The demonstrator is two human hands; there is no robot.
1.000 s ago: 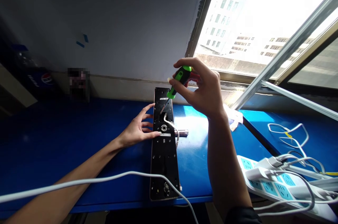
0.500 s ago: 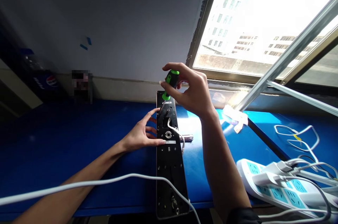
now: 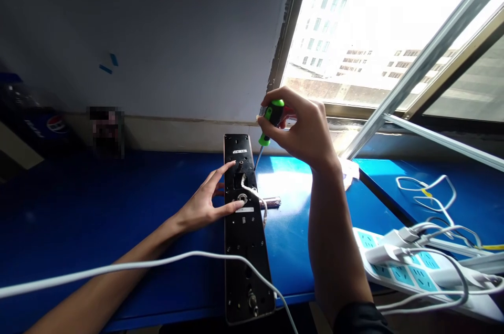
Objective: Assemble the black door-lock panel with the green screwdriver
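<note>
A long black door lock panel (image 3: 248,234) lies back side up on the blue table, its far end toward the wall. A white-wrapped cable comes out of its middle opening, and a shiny handle (image 3: 271,202) sticks out from beneath its right side. My left hand (image 3: 208,197) grips the panel's left side, thumb on the face by the round spindle hole, index finger on the upper part, other fingers partly hidden. My right hand (image 3: 305,126) pinches a green and black screwdriver (image 3: 271,118), slanted, its tip down at the panel's right edge near a screw hole.
A white cable (image 3: 189,254) crosses over my left forearm and the panel's near end. At right, a power strip (image 3: 397,265) holds several plugs, with loose cords behind it. A metal bar (image 3: 425,50) leans by the window. A Pepsi bottle (image 3: 47,126) stands far left.
The screwdriver has moved from the panel's upper left side across to its right edge. My left thumb has shifted up toward the spindle hole, and the index finger reaches further onto the face.
</note>
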